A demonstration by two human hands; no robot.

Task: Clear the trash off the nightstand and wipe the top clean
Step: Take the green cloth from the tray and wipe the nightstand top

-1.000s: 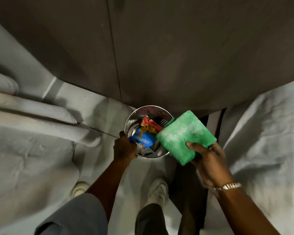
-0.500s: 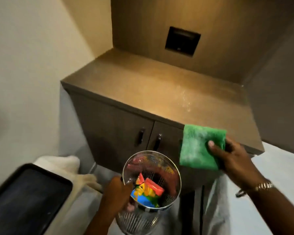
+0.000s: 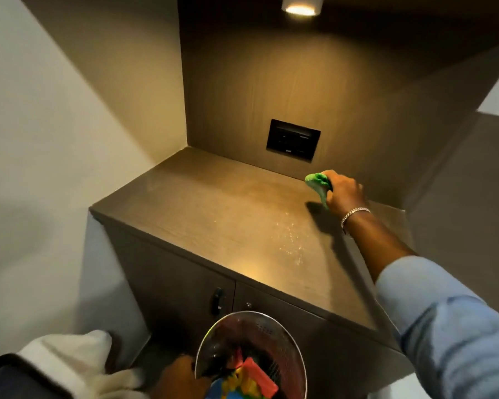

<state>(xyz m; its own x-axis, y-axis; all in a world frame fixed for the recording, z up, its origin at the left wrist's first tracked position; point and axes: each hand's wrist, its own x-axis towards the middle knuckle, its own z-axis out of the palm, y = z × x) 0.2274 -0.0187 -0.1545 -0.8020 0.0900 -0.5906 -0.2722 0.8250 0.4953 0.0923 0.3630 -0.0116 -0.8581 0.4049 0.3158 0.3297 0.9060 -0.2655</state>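
Crumpled green microfibre cloth [image 3: 317, 182] is gripped in the right hand [image 3: 343, 191], the fingers curled tight around it, near the back right of the brown wood-grain nightstand top [image 3: 213, 220], just below the black rectangular wall socket panel [image 3: 292, 139]. Whether the cloth touches the top cannot be told. A silver bracelet [image 3: 353, 215] is worn at that wrist, and a light blue sleeve [image 3: 444, 326] covers the forearm. Pale specks or droplets [image 3: 292, 240] are scattered on the top, nearer its front edge than the cloth. Below that front edge, a perforated round steel bin [image 3: 251, 341] filled with colourful wrappers [image 3: 248, 378] is held at its rim by the left hand [image 3: 179, 378], fingers closed on it. A lit ceiling spotlight [image 3: 301, 5] is seen above the nightstand.
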